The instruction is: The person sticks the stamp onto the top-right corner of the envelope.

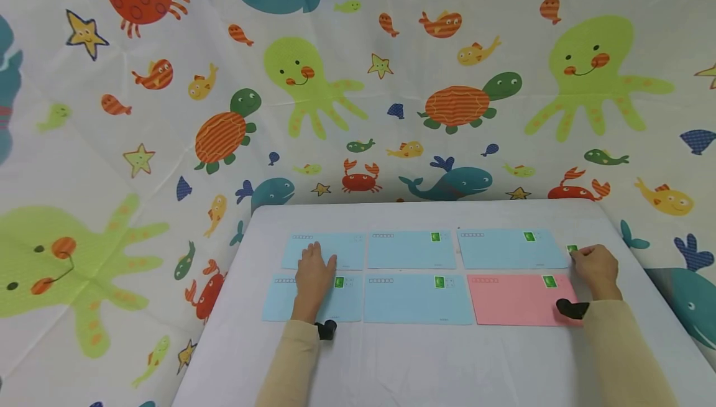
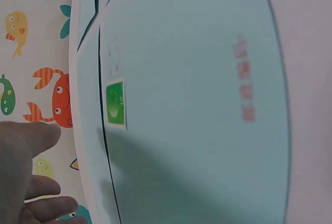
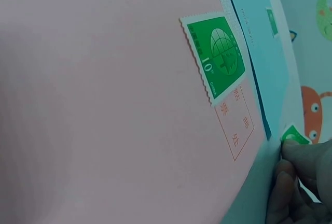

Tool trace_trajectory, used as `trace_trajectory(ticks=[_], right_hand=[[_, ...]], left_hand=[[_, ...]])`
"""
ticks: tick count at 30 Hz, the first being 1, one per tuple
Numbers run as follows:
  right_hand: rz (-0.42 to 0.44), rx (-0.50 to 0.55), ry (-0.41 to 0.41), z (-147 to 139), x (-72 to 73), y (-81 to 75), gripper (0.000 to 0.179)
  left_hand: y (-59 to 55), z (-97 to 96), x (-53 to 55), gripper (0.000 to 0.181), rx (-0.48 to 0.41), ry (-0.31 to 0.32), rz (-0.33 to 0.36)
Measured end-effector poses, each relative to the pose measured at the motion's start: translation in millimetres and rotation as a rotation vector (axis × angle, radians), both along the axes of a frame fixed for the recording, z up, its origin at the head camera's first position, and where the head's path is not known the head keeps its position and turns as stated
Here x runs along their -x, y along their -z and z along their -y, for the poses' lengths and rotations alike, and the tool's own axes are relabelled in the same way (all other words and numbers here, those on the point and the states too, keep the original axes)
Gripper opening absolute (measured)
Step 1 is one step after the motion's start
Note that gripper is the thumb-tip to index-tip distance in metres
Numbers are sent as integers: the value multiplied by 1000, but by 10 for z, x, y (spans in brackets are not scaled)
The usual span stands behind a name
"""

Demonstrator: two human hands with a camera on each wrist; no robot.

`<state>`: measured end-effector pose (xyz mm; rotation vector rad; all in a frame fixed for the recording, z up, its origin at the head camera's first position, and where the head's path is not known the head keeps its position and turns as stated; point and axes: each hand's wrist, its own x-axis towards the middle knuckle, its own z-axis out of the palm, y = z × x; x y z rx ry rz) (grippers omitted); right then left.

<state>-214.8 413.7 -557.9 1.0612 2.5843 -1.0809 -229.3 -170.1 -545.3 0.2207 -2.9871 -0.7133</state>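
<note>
My left hand [image 1: 315, 276] lies over the left end of the rows, fingers straight and reaching onto the upper left blue envelope [image 1: 348, 254]. Below it, the wrist crosses the lower left blue envelope [image 1: 347, 304], which bears a green stamp [image 2: 116, 103]. On the far right, thumb and fingertips of my right hand [image 1: 598, 270] pinch a small green stamp [image 3: 294, 134] just beyond the right end of the upper right blue envelope [image 1: 503, 255]. Nearest that wrist is the pink envelope [image 1: 511, 304], with a green stamp [image 3: 215, 58] at its upper right corner.
Two more blue envelopes, the upper middle one [image 1: 411, 255] and the lower middle one [image 1: 414, 304], each carry a green stamp. All lie in two rows on a white-covered table [image 1: 419, 363]. A sea-animal patterned cloth [image 1: 347, 158] hangs behind.
</note>
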Motion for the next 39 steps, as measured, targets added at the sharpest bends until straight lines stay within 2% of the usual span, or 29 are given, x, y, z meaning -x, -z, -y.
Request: trace_trajectory(ticks=[6,14,25,34,39], right_hand=[[1,9,20,16,12,19,45],[0,13,24,34,17,-7,45],[-17,-13,7,62,16,-14,44],[-6,-5,38,77,20,-16,44],[-14,2,36,68,13,-6,45]], left_hand=[[79,163,28,69,28,-20,18],[104,391,53,70,10,-48,60],[181,674,121,73,25,-47,99],[164,753,158,69,4,-20,94],[160,764,184,66,24,4,109]])
